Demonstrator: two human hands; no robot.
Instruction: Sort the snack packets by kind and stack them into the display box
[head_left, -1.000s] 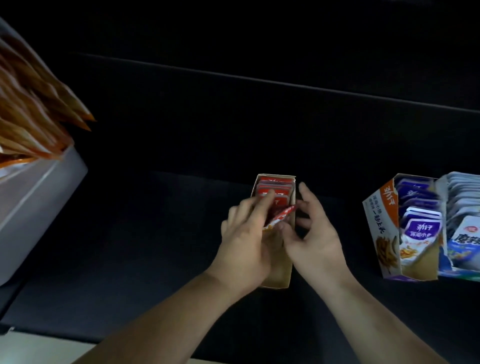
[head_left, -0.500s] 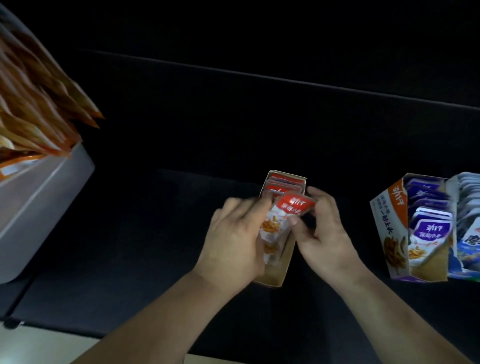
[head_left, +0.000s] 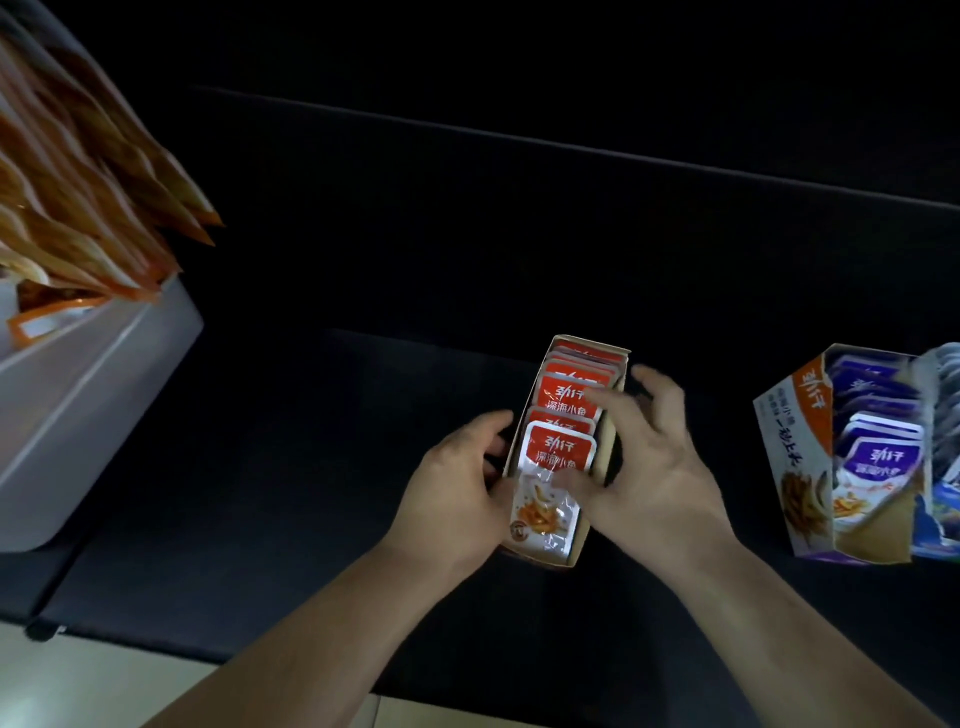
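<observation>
While most of the sorting looks done to us, some seems left: on the dark table (head_left: 311, 467) the white bin (head_left: 104, 374) at the left holds a heap of orange packets (head_left: 93, 208), not yet boxed as far as we can judge, whereas at the right a purple box (head_left: 789, 441) stands full of purple packets (head_left: 878, 457). Between them, right before us, sits the display box (head_left: 581, 545), its long axis running away from us and leaning slightly rightward at the far end; red packets (head_left: 571, 397) fill it front to back in one row. The front packet (head_left: 556, 457) lies back along that axis, red header toward the far end, printed face toward us. Our left hand (head_left: 457, 493) grips the box's left wall with curled fingers; our right hand (head_left: 660, 467) has its fingers spread wide, holding nothing, thumb and forefinger resting on the packets.
</observation>
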